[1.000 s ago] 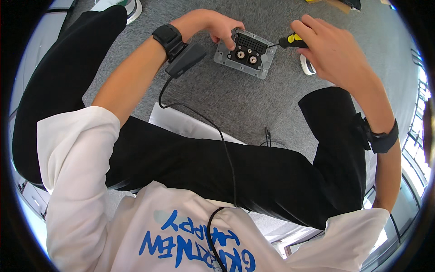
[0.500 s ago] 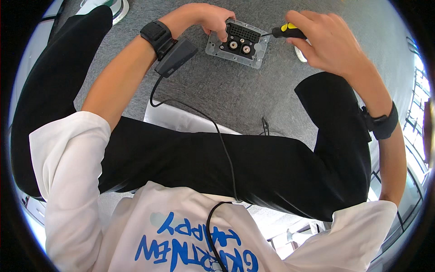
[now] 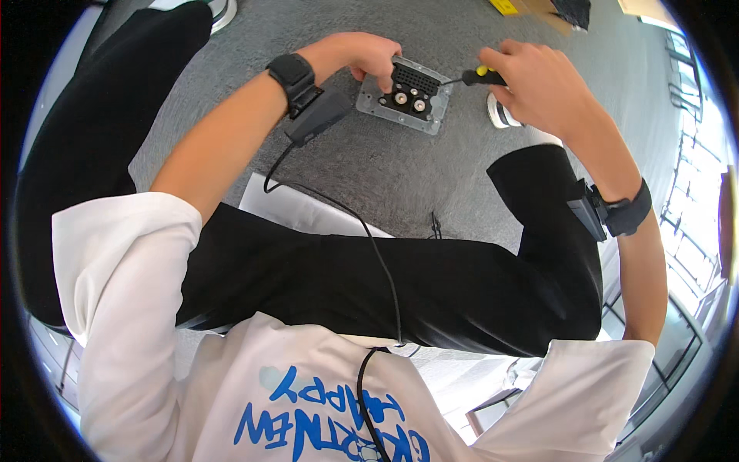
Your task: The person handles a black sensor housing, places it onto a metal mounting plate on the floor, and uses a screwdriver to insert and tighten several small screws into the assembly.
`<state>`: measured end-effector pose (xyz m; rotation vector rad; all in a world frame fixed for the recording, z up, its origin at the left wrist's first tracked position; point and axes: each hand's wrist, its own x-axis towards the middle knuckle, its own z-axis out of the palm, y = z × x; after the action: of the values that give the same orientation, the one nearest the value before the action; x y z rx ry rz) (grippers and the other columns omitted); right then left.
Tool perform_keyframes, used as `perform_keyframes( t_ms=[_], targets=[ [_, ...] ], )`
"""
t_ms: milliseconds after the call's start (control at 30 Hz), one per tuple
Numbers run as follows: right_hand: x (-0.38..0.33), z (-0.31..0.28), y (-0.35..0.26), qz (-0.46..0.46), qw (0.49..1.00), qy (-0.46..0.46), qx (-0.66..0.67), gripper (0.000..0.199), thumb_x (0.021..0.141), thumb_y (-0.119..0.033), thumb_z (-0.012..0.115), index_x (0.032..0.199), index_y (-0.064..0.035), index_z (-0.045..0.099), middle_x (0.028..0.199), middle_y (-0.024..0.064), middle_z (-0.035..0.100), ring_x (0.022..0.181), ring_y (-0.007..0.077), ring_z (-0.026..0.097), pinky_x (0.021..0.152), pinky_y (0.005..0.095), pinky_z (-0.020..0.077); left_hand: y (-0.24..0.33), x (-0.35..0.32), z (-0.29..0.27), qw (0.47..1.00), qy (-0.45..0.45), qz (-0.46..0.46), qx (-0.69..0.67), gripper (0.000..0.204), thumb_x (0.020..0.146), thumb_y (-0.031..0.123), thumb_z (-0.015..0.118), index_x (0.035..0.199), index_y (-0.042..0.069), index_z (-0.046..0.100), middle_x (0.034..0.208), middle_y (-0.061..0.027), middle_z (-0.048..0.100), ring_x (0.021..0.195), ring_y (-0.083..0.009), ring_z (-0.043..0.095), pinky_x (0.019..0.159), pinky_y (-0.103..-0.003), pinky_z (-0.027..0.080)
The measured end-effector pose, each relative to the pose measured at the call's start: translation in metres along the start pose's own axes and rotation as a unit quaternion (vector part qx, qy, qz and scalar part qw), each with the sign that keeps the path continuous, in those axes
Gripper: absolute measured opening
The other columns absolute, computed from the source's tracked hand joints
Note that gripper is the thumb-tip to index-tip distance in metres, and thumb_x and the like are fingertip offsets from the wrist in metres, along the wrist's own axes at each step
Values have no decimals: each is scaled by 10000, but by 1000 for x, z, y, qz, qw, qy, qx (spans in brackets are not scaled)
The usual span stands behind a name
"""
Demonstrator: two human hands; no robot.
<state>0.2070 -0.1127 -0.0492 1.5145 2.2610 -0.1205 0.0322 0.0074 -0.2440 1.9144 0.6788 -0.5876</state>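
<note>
A grey metal plate point(image 3: 422, 123) carries a black connector block point(image 3: 419, 79), which has rows of small holes and two round metal terminals. My left hand point(image 3: 371, 58) pinches the plate at its upper left edge, with the thumb over the front. From the right, my right hand point(image 3: 543, 85) is closed around the black and yellow handle of a screwdriver point(image 3: 483, 76). Its thin shaft points left, and the tip reaches the upper right end of the connector block. Whether the tip sits on a screw there is too small to tell.
Grey floor point(image 3: 369, 173) spreads under the plate. A white shoe point(image 3: 499, 114) is below my right hand, and a cardboard box point(image 3: 543, 11) lies at the top right. From the black box point(image 3: 319, 118) at my left wrist, a cable point(image 3: 368, 227) runs across my lap.
The whole view has shifted, so hands and plate appear lower, and the cardboard box has come in at the top. The screwdriver stays at the same end of the connector block.
</note>
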Motion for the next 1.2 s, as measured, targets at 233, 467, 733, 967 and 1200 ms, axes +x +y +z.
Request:
perform_keyframes(
  t_ms=[233,467,733,967,1200],
  targets=[
    [17,-11,8,-111,990,-65,-52,337,831,-102,698,1161,-103,629,919,142,673,861,339,713,723,444,589,-14,7,7,999,2,41,-12,897,718,285,845,1486,83,428,1162,-215,670,947,-330,704,717,-453,584],
    [19,4,9,-139,986,-80,-53,249,832,-109,672,1071,-58,629,899,128,674,784,319,717,667,405,589,-31,11,16,994,17,98,-51,897,743,307,833,1504,95,408,1182,-234,664,991,-348,695,758,-478,564],
    [23,6,18,-188,974,-105,-74,192,859,-156,671,984,-21,617,865,140,669,757,322,717,639,394,585,-39,2,31,988,82,119,-62,905,760,326,828,1517,103,385,1156,-204,678,1001,-322,699,787,-438,581],
    [15,11,22,-169,979,-103,-49,224,906,-216,681,1020,-32,622,865,142,670,730,326,712,609,409,573,-42,-3,38,981,85,135,-113,880,748,334,843,1474,63,425,1175,-210,682,1152,-367,642,963,-470,504],
    [14,15,19,-143,983,-73,-84,241,900,-268,706,1012,-60,655,837,108,681,688,306,710,574,413,555,-39,-4,43,977,140,151,-58,857,771,351,839,1471,52,446,1236,-224,667,1137,-376,659,943,-484,531]
  ],
)
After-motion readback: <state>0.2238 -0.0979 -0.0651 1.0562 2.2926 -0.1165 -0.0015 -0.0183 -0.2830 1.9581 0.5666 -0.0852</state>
